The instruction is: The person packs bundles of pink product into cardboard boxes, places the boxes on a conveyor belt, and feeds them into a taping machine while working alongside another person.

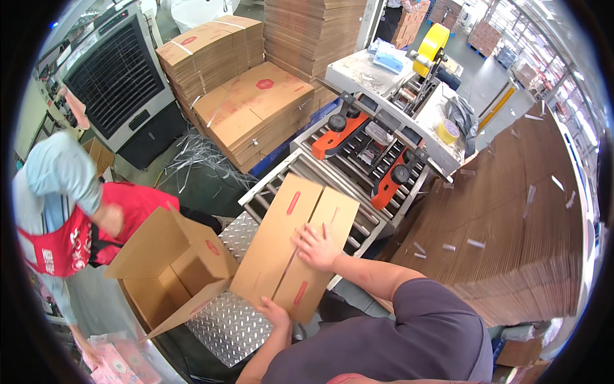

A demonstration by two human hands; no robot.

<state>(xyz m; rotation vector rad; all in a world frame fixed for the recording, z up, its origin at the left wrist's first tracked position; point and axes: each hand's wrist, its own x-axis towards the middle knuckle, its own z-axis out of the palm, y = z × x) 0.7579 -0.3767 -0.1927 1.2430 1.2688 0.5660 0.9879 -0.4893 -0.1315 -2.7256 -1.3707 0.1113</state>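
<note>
Already folded shut, the carton point(295, 246) rests at the roller conveyor's point(358, 192) mouth — right hand point(315, 246) flat on top, left hand point(275, 313) gripping its near edge; taping remains undone.

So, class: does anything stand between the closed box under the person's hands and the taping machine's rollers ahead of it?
Nothing visible does. The box lies with its far end already on the rollers, right hand on top, left hand at its near edge. The open box sits off to the left.
</note>
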